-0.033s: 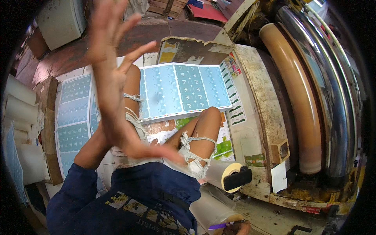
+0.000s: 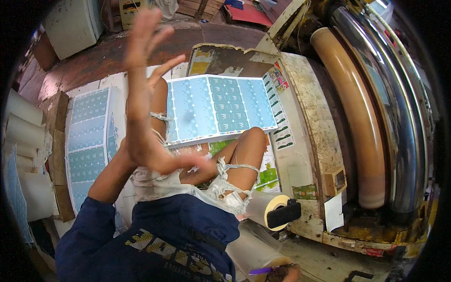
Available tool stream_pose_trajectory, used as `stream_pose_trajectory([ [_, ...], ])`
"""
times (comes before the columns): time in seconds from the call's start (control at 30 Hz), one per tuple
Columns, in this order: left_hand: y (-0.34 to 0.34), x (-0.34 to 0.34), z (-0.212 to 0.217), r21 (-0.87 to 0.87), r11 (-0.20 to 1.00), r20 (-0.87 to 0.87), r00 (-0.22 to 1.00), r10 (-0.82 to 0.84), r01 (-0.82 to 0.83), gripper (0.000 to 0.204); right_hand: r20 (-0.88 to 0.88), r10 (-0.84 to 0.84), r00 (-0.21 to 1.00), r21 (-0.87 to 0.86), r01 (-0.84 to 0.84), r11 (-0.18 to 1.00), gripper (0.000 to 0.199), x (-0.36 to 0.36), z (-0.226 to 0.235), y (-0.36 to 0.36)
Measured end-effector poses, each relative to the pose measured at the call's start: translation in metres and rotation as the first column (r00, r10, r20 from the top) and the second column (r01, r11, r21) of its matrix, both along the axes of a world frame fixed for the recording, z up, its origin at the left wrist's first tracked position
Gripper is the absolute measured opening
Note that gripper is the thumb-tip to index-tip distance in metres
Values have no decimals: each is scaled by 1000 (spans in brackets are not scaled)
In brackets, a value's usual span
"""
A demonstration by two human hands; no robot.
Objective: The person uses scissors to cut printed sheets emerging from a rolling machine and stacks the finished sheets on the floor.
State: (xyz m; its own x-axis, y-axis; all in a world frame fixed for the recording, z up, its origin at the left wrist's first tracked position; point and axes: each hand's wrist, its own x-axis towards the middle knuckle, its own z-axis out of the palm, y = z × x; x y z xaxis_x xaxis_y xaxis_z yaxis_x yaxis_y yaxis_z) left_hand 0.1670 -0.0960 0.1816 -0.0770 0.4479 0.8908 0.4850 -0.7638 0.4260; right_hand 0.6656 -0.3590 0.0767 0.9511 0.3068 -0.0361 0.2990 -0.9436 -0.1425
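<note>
My left hand (image 2: pixel 150 108) is raised before my lap, smeared by motion, fingers spread with nothing in them. Beneath and beyond it lies a stack of printed sheets (image 2: pixel 192 110) in pale blue and teal. At the lower edge my right hand (image 2: pixel 292 272) shows only in part, closed around a dark thing with a slim purple strip (image 2: pixel 260 271); its kind is unclear. Beside that hand is a roll of clear film (image 2: pixel 256 251). Above this roll, another film roll (image 2: pixel 258 209) has a black phone-like slab (image 2: pixel 284 215) at its end.
More blue printed sheets (image 2: pixel 88 136) lie to my left, near several white rolls (image 2: pixel 40 192). On the right stands a machine with a brown roller (image 2: pixel 357 122) and a shiny metal roller (image 2: pixel 399 122). A small wooden box (image 2: pixel 334 181) sits on its edge.
My left hand has shifted slightly to the right, and its thumb has come up and inward. The right hand stays near the lower edge with the purple strip.
</note>
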Motion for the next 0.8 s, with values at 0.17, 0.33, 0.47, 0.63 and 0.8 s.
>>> stream_pose_trajectory([
  [0.17,47,22,-33,-433,901,-2,1000,7,-7,115,72,556,828,100,-561,822,37,-3,3,73],
  [0.33,98,58,-57,-580,812,-59,991,-124,66,98,181,677,713,243,-700,672,51,2,-58,129],
  [0.47,112,92,-58,-665,735,-56,972,-230,136,89,-77,619,782,219,-592,775,62,30,-75,145],
  [0.63,145,160,-87,-624,756,-39,958,-283,198,78,28,572,820,335,-547,767,57,75,-63,170],
  [0.8,165,281,-116,-715,664,-181,859,-480,220,62,148,323,935,487,-353,799,62,150,-89,192],
])
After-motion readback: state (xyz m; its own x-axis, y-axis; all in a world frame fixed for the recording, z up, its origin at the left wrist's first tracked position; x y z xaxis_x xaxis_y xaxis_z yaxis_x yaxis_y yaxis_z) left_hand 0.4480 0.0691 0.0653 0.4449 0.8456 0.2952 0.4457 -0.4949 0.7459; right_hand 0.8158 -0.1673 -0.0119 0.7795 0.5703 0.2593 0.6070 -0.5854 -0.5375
